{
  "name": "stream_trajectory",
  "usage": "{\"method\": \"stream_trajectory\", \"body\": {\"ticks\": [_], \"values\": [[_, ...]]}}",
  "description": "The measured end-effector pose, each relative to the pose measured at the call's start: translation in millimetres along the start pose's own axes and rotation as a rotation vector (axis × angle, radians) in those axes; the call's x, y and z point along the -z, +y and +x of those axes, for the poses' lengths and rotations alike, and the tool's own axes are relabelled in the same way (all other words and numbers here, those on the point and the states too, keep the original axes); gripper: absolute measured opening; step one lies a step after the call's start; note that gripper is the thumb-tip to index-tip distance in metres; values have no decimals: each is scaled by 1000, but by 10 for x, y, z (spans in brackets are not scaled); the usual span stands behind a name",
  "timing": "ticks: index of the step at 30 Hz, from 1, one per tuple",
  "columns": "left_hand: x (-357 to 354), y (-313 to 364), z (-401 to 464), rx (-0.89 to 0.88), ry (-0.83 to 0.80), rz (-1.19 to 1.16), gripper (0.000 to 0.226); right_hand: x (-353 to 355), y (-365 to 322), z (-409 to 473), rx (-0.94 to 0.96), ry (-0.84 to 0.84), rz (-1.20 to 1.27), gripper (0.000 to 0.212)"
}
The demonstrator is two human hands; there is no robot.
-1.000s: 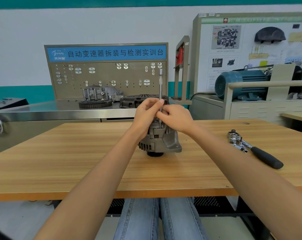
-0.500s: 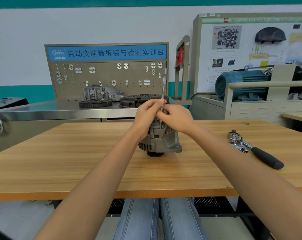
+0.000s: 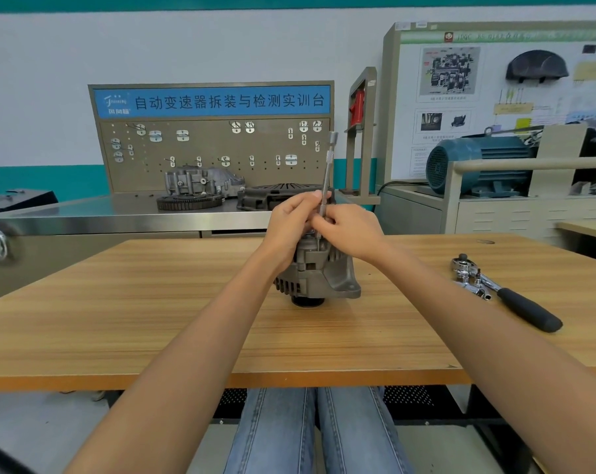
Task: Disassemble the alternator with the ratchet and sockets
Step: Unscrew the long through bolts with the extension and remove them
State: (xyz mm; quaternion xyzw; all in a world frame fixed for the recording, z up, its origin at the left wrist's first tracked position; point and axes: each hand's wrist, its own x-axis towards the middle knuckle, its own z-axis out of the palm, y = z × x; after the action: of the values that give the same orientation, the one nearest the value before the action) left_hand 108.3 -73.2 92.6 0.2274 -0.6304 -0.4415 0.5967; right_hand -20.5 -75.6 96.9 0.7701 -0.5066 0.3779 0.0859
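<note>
Head view: both hands pinch an upright extension bar over the alternator at frame centre.

The alternator point(image 3: 319, 273) stands on the desk point(image 3: 153, 319). The extension bar point(image 3: 325, 186) rises almost vertically from its top, leaning slightly right. The left hand point(image 3: 295, 225) and right hand point(image 3: 349, 229) each have their grip clamped on its lower shaft, equally near. The ratchet point(image 3: 505, 290) lies idle at right, well apart. The fingers hide the bar's lower tip and whichever fastener it meets.
</note>
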Motion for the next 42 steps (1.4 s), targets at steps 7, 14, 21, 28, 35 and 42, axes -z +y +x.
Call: {"method": "stream_trajectory", "body": {"ticks": [7,14,21,28,35,42], "values": [[-7,28,-20,-11,-34,15,26,-2,1,6,2,-13,8,38],[-4,26,-13,-11,-62,22,23,34,-32,33,-18,-78,-34,44],[2,2,5,0,2,23,16,-1,-34,18,-31,-6,-49,44],[-11,-19,-2,-21,32,25,10,-13,-24,11,-41,37,-32,45],[1,-49,13,-34,58,30,3,-4,-24,-6,-29,46,26,42],[-17,-32,21,-29,16,80,16,-5,-20,-4,-9,25,-4,38]]}}
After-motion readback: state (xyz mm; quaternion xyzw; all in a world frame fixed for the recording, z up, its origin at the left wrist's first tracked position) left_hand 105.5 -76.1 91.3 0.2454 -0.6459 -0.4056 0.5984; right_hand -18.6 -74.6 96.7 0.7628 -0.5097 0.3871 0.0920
